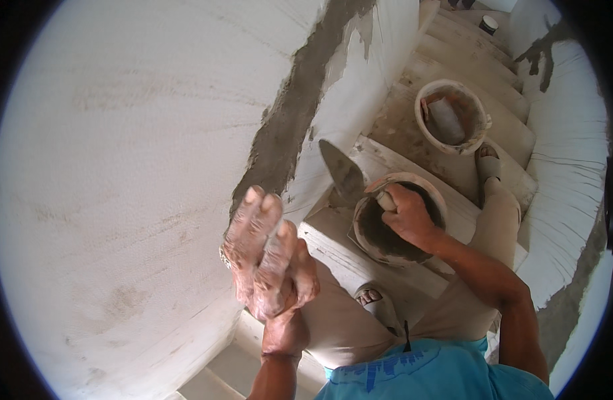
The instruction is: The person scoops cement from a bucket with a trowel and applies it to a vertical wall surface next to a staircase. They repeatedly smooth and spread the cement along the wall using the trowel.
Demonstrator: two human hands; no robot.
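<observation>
My right hand [413, 217] is closed round the handle of a trowel [343, 172], above a bucket [436, 190] of grey mortar [380, 230]. The pointed metal blade tilts up and left, towards the wall. My left hand [270, 257] is raised at the lower end of a strip of wet grey mortar [280, 133] on the white wall [153, 147]. Its fingers are mostly stretched out, some slightly bent, and pale with residue. I cannot tell if it touches the wall.
A second bucket [480, 137] with a pale block-like thing [446, 120] inside stands further up the stairs [453, 47]. My sandalled feet are on different steps. A small container [488, 25] stands higher up. The right wall [566, 153] has a crumpled pale covering and grey mortar patches.
</observation>
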